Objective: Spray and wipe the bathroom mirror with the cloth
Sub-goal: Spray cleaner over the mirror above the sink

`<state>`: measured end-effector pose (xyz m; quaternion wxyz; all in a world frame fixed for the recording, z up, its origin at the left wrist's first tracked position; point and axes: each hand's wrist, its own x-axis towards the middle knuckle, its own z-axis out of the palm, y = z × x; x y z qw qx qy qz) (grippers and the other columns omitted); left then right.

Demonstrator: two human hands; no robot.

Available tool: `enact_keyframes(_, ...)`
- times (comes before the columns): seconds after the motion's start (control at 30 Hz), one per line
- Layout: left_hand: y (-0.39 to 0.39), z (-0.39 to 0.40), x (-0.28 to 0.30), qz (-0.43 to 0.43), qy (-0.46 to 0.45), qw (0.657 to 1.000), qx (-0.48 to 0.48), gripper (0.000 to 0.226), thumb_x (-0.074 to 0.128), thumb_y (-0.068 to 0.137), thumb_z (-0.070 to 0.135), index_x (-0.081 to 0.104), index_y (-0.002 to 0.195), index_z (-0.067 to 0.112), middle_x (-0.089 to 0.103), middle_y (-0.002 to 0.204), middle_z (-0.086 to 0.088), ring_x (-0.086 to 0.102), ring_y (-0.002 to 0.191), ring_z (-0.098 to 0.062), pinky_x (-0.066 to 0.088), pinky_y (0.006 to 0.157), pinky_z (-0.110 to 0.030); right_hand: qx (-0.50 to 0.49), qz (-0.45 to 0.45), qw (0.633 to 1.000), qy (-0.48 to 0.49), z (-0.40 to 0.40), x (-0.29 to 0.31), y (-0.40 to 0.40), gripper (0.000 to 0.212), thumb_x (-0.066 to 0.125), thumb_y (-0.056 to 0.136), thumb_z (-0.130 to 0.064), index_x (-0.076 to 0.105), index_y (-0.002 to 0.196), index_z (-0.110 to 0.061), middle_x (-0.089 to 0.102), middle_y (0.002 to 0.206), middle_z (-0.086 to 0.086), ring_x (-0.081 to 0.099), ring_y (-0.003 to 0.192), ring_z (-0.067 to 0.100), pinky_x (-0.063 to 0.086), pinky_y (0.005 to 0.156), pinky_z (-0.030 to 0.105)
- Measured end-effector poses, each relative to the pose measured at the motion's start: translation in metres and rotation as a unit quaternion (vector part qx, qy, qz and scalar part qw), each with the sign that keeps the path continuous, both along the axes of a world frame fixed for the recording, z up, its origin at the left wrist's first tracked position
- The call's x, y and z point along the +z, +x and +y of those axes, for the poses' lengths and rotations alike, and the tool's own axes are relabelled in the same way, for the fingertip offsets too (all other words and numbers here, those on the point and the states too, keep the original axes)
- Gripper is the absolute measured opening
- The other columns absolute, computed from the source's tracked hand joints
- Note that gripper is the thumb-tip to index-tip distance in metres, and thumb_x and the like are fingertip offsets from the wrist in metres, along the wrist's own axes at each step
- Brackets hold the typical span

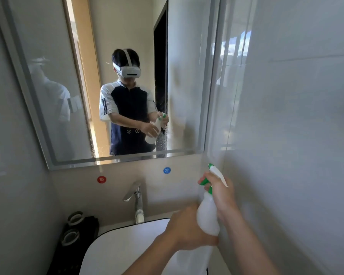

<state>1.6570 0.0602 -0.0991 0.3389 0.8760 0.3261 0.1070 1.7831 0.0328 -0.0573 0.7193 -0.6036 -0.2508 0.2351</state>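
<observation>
The bathroom mirror (187, 76) hangs on the wall ahead in a grey frame and reflects a person wearing a headset. Low at the right, below the mirror's bottom corner, I hold a white spray bottle (207, 215) with a green trigger and nozzle. My right hand (220, 193) wraps its neck with fingers on the trigger. My left hand (187, 229) grips the bottle's lower body. A white cloth (195, 261) hangs down beneath my left hand; how it is held is hidden.
A chrome faucet (136, 197) stands over a white basin (127, 247) below the mirror. A black tray with two cups (74, 231) sits at the left. Red and blue round stickers mark the wall. A glossy tiled wall (286, 135) is close on the right.
</observation>
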Motion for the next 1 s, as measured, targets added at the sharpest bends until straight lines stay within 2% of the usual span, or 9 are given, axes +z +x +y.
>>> enact_keyframes(0.13, 0.003, 0.004, 0.006, 0.000, 0.001, 1.000, -0.001, 0.074, 0.082, 0.049, 0.063, 0.052, 0.112, 0.037, 0.067, 0.105, 0.015, 0.068, 0.096, -0.013, 0.059, 0.081, -0.041, -0.018, -0.002, 1.000, 0.007, 0.003, 0.011, 0.000, 0.020, 0.067, 0.085, -0.030, 0.064, 0.072, -0.016, 0.060, 0.063, 0.004, 0.054, 0.068, 0.021, 0.042, 0.072, 0.034)
enact_keyframes(0.23, 0.004, 0.006, 0.008, 0.003, -0.001, 1.000, 0.001, 0.075, 0.083, 0.049, 0.063, 0.051, 0.112, 0.037, 0.066, 0.105, 0.015, 0.067, 0.096, -0.013, 0.059, 0.081, -0.040, -0.036, 0.001, 0.999, 0.006, 0.002, 0.012, 0.002, 0.027, 0.064, 0.095, -0.021, 0.057, 0.070, -0.014, 0.055, 0.061, 0.003, 0.051, 0.066, 0.023, 0.040, 0.067, 0.034)
enact_keyframes(0.33, 0.006, 0.006, 0.010, 0.004, -0.001, 1.000, 0.007, 0.074, 0.084, 0.051, 0.061, 0.049, 0.111, 0.035, 0.066, 0.106, 0.014, 0.067, 0.097, -0.014, 0.059, 0.083, -0.041, -0.028, -0.020, 0.999, 0.010, -0.002, 0.017, 0.001, 0.029, 0.067, 0.088, -0.028, 0.063, 0.068, -0.007, 0.060, 0.065, 0.003, 0.053, 0.065, 0.021, 0.044, 0.067, 0.034)
enact_keyframes(0.43, 0.010, 0.008, 0.015, -0.006, 0.000, 1.000, 0.023, 0.075, 0.084, 0.051, 0.062, 0.049, 0.111, 0.035, 0.066, 0.107, 0.013, 0.067, 0.098, -0.014, 0.059, 0.082, -0.039, 0.006, -0.045, 0.999, 0.023, -0.002, 0.028, 0.002, 0.018, 0.063, 0.070, -0.034, 0.069, 0.070, -0.016, 0.063, 0.072, 0.007, 0.055, 0.069, 0.020, 0.046, 0.072, 0.036)
enact_keyframes(0.6, 0.027, 0.008, 0.034, -0.054, -0.013, 0.997, 0.044, 0.081, 0.083, 0.047, 0.059, 0.049, 0.115, 0.032, 0.066, 0.111, 0.014, 0.066, 0.103, -0.015, 0.058, 0.087, -0.042, 0.020, -0.082, 0.995, 0.047, 0.003, 0.051, 0.018, 0.025, 0.065, 0.072, -0.036, 0.067, 0.074, -0.010, 0.063, 0.073, 0.004, 0.050, 0.066, 0.017, 0.041, 0.068, 0.034)
enact_keyframes(0.73, 0.038, 0.001, 0.038, -0.062, -0.038, 0.995, 0.063, 0.080, 0.082, 0.045, 0.057, 0.049, 0.113, 0.032, 0.066, 0.110, 0.013, 0.066, 0.102, -0.015, 0.059, 0.086, -0.043, 0.023, -0.096, 0.994, 0.040, 0.004, 0.052, 0.032, 0.031, 0.063, 0.074, -0.038, 0.066, 0.067, -0.008, 0.072, 0.080, 0.010, 0.056, 0.068, 0.019, 0.043, 0.070, 0.035)
enact_keyframes(0.8, 0.042, -0.002, 0.039, -0.047, -0.032, 0.996, 0.064, 0.080, 0.081, 0.043, 0.059, 0.049, 0.111, 0.033, 0.065, 0.109, 0.014, 0.066, 0.101, -0.015, 0.059, 0.085, -0.043, 0.015, -0.086, 0.995, 0.049, 0.003, 0.049, 0.038, 0.038, 0.063, 0.073, -0.038, 0.067, 0.076, -0.001, 0.069, 0.070, 0.011, 0.057, 0.067, 0.021, 0.044, 0.072, 0.035)
enact_keyframes(0.9, 0.047, -0.007, 0.044, -0.016, -0.003, 0.998, 0.060, 0.079, 0.080, 0.043, 0.061, 0.048, 0.110, 0.033, 0.066, 0.108, 0.011, 0.066, 0.100, -0.019, 0.059, 0.084, -0.044, -0.007, -0.058, 0.996, 0.061, 0.001, 0.046, 0.050, 0.035, 0.064, 0.070, -0.042, 0.065, 0.069, -0.007, 0.057, 0.056, 0.007, 0.059, 0.059, 0.023, 0.050, 0.078, 0.042)
enact_keyframes(1.0, 0.050, -0.014, 0.051, 0.002, 0.026, 0.998, 0.055, 0.074, 0.083, 0.051, 0.060, 0.048, 0.109, 0.030, 0.065, 0.109, 0.009, 0.065, 0.101, -0.022, 0.058, 0.084, -0.042, -0.011, -0.046, 0.996, 0.081, 0.000, 0.044, 0.057, 0.022, 0.066, 0.067, -0.049, 0.070, 0.056, -0.029, 0.056, 0.051, 0.000, 0.057, 0.052, 0.022, 0.053, 0.078, 0.051)
